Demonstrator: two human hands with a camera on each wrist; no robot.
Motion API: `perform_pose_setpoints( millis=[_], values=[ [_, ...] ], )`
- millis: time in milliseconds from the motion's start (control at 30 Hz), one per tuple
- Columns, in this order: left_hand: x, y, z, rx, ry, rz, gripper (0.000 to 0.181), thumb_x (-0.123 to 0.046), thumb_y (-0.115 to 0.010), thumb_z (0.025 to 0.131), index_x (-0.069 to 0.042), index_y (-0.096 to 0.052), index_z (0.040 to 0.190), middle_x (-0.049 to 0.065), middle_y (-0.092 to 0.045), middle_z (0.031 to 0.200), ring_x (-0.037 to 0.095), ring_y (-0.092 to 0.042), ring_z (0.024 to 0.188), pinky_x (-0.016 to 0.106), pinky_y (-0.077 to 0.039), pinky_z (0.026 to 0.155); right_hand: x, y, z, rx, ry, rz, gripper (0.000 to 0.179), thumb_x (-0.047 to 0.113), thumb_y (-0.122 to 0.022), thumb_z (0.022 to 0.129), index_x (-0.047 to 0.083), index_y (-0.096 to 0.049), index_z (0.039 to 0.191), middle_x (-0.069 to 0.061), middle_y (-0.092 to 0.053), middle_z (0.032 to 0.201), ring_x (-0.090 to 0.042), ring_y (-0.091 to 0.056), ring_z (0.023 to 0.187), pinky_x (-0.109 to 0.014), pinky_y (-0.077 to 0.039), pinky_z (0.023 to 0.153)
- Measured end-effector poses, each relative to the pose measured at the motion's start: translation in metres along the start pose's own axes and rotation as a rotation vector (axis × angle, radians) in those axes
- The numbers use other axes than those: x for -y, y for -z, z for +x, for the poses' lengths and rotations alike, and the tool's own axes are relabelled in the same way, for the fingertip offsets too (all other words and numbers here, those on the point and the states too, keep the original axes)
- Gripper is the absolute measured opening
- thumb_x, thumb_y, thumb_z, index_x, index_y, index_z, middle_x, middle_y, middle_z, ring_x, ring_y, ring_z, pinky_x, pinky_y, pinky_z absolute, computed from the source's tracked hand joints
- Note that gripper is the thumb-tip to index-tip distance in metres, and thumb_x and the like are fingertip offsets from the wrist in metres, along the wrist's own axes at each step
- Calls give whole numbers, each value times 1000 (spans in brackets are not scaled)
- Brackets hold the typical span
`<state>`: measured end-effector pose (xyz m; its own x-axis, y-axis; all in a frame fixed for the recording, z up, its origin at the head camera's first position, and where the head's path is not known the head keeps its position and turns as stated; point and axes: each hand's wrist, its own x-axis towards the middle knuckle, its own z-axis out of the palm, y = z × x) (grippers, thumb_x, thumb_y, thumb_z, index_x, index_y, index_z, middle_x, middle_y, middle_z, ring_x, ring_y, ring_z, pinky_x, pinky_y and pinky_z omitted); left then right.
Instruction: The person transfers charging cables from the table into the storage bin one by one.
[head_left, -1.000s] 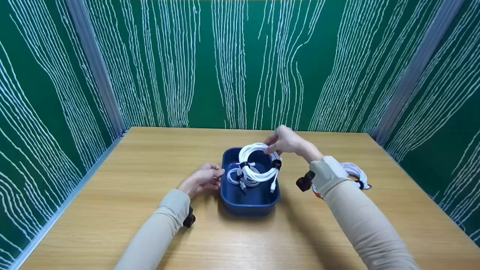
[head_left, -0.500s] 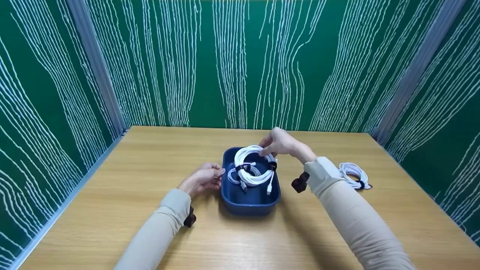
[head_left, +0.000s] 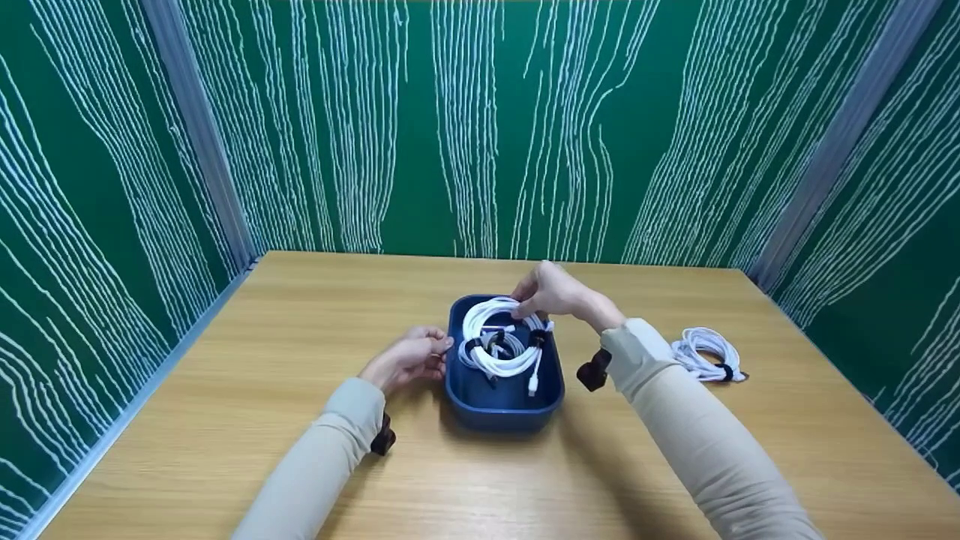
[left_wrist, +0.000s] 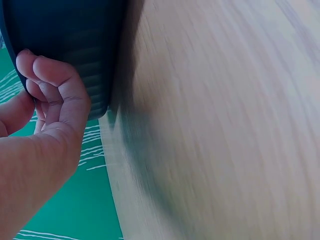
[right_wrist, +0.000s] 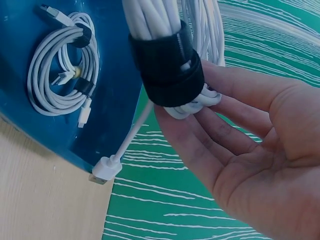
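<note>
A deep blue plastic bin (head_left: 504,420) with rounded corners stands mid-table. My left hand (head_left: 411,356) grips the bin's left rim with thumb and curled fingers, shown close up in the left wrist view. From above the far right corner, my right hand (head_left: 556,291) holds a thick coiled white USB cable (head_left: 501,368) by its upper edge. Black straps (right_wrist: 167,67) bind this coil, and its white plug (right_wrist: 107,168) dangles on a short tail. Below it, a smaller grey-white cable coil (right_wrist: 42,75) with black ties lies on the bin floor, partly covered in the head view.
Another coiled white cable (head_left: 686,352) with a black tie rests on the wooden table (head_left: 337,292) to the right, beside my right sleeve. Green panels (head_left: 405,150) with white wavy lines rise behind the table and along both sides.
My right hand has moved left and lower with the white cable, which now sits deeper over the smaller coil. My left hand stays on the bin's rim.
</note>
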<state>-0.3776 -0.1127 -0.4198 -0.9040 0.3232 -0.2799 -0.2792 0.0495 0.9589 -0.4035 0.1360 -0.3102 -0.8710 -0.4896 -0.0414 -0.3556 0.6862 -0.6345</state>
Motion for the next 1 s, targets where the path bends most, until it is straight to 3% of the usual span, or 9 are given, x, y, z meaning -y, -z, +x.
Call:
perform_pose_setpoints(
  millis=[400, 567, 733, 867, 1000],
  values=[
    [0, 1, 0, -5, 1, -11, 12, -9, -47, 99, -11, -45, 88, 2, -49, 69, 13, -50, 55, 26, -45, 57, 3, -10, 4, 6, -11, -24, 20, 6, -75, 80, 3, -73, 100, -16, -73, 100, -16, -69, 78, -29, -59, 67],
    [0, 0, 0, -3, 9, -14, 10, -9, -47, 99, -10, -46, 89, 2, -51, 69, 12, -51, 56, 25, -47, 56, 0, -13, 3, 19, -14, -30, 24, 10, -73, 84, 0, -71, 106, -19, -72, 105, -25, -72, 87, -34, -60, 77],
    [0, -1, -1, 0, 15, -25, 8, -9, -47, 99, -10, -47, 91, 2, -51, 70, 12, -51, 57, 25, -48, 58, -10, -4, -6, -46, 26, -46, 24, 13, -67, 90, -1, -70, 109, -19, -72, 106, -29, -71, 94, -38, -58, 83],
    [0, 0, -2, -6, 12, -28, 9, -8, -48, 99, -10, -47, 90, 2, -51, 70, 12, -50, 58, 26, -47, 59, -23, 8, -17, -83, 34, 4, 23, 11, -63, 92, -3, -69, 109, -23, -71, 105, -33, -70, 93, -39, -59, 82],
    [0, 1, -2, 17, -12, -15, 10, -8, -45, 100, -9, -45, 90, 2, -50, 69, 12, -49, 57, 25, -46, 57, -40, 20, -30, -155, 36, 48, 24, 10, -64, 91, -6, -68, 108, -25, -71, 101, -17, -71, 79, -37, -60, 78]
  ],
)
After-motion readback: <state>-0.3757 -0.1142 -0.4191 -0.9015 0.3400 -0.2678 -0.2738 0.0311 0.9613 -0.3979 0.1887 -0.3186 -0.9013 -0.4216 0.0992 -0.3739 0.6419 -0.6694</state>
